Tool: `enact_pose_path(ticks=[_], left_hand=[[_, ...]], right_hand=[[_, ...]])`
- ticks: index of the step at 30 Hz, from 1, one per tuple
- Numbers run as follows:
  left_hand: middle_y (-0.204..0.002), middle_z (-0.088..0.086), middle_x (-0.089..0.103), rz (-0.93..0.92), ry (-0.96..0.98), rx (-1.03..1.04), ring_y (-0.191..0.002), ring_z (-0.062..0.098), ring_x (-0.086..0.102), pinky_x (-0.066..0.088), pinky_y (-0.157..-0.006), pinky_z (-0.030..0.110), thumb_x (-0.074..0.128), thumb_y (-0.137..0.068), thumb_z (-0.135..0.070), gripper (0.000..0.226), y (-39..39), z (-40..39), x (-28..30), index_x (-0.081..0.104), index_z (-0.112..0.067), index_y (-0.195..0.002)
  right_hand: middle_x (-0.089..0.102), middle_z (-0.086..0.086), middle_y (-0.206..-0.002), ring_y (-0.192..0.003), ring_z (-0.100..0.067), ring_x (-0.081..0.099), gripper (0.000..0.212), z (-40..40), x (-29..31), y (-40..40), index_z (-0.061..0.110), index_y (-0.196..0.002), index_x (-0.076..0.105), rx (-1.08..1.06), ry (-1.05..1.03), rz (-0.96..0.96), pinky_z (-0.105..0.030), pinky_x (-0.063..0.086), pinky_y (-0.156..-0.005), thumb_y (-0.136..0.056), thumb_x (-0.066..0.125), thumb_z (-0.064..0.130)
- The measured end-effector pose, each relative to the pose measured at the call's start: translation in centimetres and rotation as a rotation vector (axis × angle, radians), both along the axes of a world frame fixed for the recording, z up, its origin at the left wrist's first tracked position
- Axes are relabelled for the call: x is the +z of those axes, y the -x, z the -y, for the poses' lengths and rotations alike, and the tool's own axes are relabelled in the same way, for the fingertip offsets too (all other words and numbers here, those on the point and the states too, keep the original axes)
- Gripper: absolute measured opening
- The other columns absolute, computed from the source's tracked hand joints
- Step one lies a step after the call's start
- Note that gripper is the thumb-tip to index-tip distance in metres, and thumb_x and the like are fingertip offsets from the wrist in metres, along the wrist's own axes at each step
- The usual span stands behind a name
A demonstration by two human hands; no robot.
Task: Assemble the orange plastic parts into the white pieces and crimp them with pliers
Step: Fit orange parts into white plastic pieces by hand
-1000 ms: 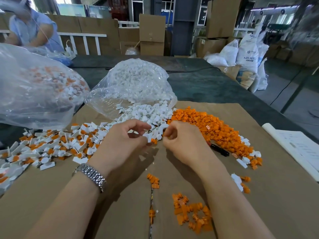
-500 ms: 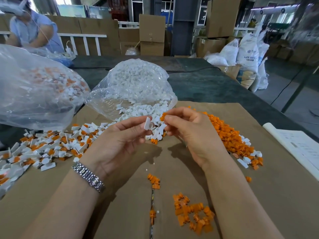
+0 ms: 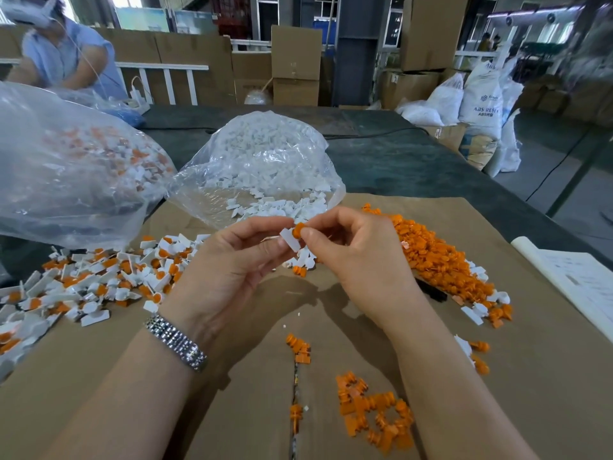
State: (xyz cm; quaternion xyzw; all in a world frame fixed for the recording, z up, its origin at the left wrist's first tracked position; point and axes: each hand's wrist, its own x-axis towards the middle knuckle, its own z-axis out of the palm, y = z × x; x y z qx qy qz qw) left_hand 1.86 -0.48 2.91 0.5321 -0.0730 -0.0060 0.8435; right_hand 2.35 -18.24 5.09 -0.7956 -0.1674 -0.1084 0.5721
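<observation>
Left hand point(image 3: 229, 270) pinching white piece point(image 3: 289, 240) | right hand point(image 3: 360, 257) pinching orange part point(image 3: 298, 230) at its socket | risk: skewed entry, jamming or slipping free

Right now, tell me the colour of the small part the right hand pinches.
Orange part, clearest in the head view.

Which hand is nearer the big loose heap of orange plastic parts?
Right. The right hand is raised right beside the heap of orange plastic parts; the left hand is on the right hand's far side.
</observation>
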Motion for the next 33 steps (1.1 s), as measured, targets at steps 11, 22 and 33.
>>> enact_pose_path(ticks=[11,22,33], left_hand=[[-0.093,0.009,0.078,0.120,-0.072,0.120,-0.093,0.022,0.075,0.058,-0.087,0.028,0.078,-0.071,-0.012,0.026,0.1,0.0,0.1,0.082,-0.014,-0.097],[-0.084,0.007,0.076,0.011,0.055,0.172,-0.083,0.019,0.074,0.058,-0.079,0.024,0.079,-0.070,-0.013,0.017,0.3,1.3,-0.1,0.080,-0.011,-0.087],[-0.087,0.017,0.076,-0.097,0.029,0.190,-0.085,0.025,0.077,0.061,-0.079,0.027,0.078,-0.069,-0.007,0.005,0.3,0.8,0.4,0.075,-0.004,-0.073]], right_hand=[[0.067,0.007,-0.073,-0.065,-0.008,0.061,0.007,-2.2,-1.4,0.0,0.021,-0.084,0.070,-0.094,-0.079,0.105,-0.020,0.048,-0.061,-0.088,0.076,0.022],[0.066,0.009,-0.075,-0.069,-0.012,0.063,0.008,-2.7,-2.1,-0.1,0.026,-0.083,0.067,-0.225,-0.078,0.132,-0.031,0.055,-0.064,-0.086,0.074,0.024],[0.073,0.008,-0.084,-0.070,-0.005,0.064,0.009,-1.1,-0.5,0.0,0.025,-0.094,0.073,0.030,-0.085,-0.105,-0.021,0.057,-0.067,-0.093,0.067,0.017]])
